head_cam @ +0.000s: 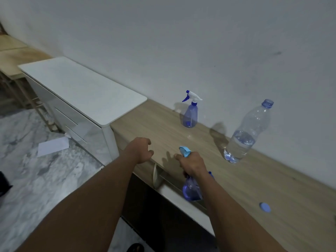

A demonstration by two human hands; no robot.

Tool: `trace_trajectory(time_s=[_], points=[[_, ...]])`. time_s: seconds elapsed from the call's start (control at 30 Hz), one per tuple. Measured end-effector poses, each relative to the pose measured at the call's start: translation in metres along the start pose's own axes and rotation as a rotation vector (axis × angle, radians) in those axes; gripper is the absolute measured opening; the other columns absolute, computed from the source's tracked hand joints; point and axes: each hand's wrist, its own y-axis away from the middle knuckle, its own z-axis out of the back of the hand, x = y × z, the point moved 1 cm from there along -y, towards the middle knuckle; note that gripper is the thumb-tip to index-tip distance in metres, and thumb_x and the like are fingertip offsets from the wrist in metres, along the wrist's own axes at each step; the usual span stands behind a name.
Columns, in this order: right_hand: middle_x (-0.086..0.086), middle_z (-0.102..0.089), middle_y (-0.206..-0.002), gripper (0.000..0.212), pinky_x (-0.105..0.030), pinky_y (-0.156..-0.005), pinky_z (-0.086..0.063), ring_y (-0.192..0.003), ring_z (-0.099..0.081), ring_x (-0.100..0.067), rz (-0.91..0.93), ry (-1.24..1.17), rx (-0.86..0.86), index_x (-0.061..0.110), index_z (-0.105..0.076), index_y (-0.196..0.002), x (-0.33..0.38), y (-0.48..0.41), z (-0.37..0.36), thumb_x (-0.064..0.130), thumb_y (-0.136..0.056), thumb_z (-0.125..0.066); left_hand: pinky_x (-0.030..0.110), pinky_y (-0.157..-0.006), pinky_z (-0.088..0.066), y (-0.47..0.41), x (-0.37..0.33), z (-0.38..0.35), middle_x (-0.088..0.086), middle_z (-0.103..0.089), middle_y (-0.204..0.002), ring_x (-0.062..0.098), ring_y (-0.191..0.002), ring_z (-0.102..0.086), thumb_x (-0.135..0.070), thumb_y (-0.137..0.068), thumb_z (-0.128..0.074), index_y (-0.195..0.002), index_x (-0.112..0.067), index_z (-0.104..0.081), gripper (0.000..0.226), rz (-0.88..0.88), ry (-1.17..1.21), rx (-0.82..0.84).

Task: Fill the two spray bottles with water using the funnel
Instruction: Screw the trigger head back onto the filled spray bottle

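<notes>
A blue spray bottle (190,113) with a white-and-blue trigger head stands upright on the wooden counter (272,179) near the wall. My right hand (192,163) grips the neck of a second blue spray bottle (191,190), held above the counter's front edge, its light-blue head poking out above my fingers. My left hand (142,150) hovers at the counter's front edge with fingers loosely curled, holding nothing. A clear water bottle (245,133), uncapped and roughly a third full, stands to the right. Its blue cap (265,207) lies on the counter. No funnel is in view.
A white cabinet (81,91) with drawers adjoins the counter on the left. A white sheet of paper (53,146) lies on the marble floor. A white cable (155,176) hangs below the counter edge. The wall runs right behind the counter.
</notes>
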Motion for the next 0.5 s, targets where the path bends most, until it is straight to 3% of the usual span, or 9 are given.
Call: trace_trajectory(time_s=[0.1, 0.17, 0.27, 0.33, 0.5], points=[[-0.004, -0.062, -0.062, 0.034, -0.022, -0.045, -0.044, -0.040, -0.057, -0.017, 0.041, -0.014, 0.024, 0.011, -0.059, -0.090, 0.006, 0.005, 0.004, 0.045, -0.091, -0.065, 0.038, -0.099, -0.048, 0.002, -0.001, 0.004, 0.009, -0.065, -0.125, 0.025, -0.120, -0.057, -0.039, -0.089, -0.062, -0.136, -0.011, -0.055, 0.055, 0.003, 0.003, -0.005], [-0.003, -0.061, -0.066, 0.035, -0.022, -0.047, -0.043, -0.042, -0.058, -0.018, 0.066, -0.032, 0.029, 0.012, -0.057, -0.092, 0.010, 0.010, 0.006, 0.048, -0.091, -0.061, 0.037, -0.098, -0.049, 0.004, -0.002, 0.008, 0.009, -0.065, -0.125, 0.024, -0.119, -0.058, -0.039, -0.088, -0.062, -0.136, -0.012, -0.055, 0.055, 0.006, 0.013, -0.003], [-0.008, -0.062, -0.089, 0.037, -0.030, -0.053, -0.048, -0.057, -0.062, -0.023, 0.092, -0.089, 0.046, 0.016, -0.042, -0.113, 0.015, 0.016, 0.007, 0.048, -0.095, -0.050, 0.037, -0.099, -0.049, 0.004, -0.004, 0.013, 0.008, -0.063, -0.128, 0.023, -0.118, -0.058, -0.040, -0.088, -0.063, -0.137, -0.014, -0.054, 0.056, 0.012, 0.045, 0.010], [-0.010, -0.061, -0.093, 0.030, -0.036, -0.057, -0.052, -0.065, -0.064, -0.027, 0.139, -0.128, 0.006, 0.018, -0.038, -0.111, 0.020, 0.018, 0.011, 0.043, -0.097, -0.045, 0.037, -0.099, -0.049, 0.003, -0.007, 0.013, 0.008, -0.062, -0.129, 0.022, -0.117, -0.058, -0.040, -0.088, -0.063, -0.137, -0.016, -0.054, 0.055, 0.014, 0.074, 0.014], [-0.004, -0.067, -0.085, 0.018, -0.051, -0.073, -0.059, -0.077, -0.070, -0.029, 0.284, -0.133, -0.144, 0.024, -0.050, -0.095, 0.032, 0.006, 0.017, 0.042, -0.092, -0.051, 0.034, -0.097, -0.050, -0.004, -0.019, 0.006, 0.005, -0.063, -0.127, 0.020, -0.112, -0.061, -0.036, -0.086, -0.068, -0.135, -0.018, -0.056, 0.053, -0.035, 0.136, 0.048]])
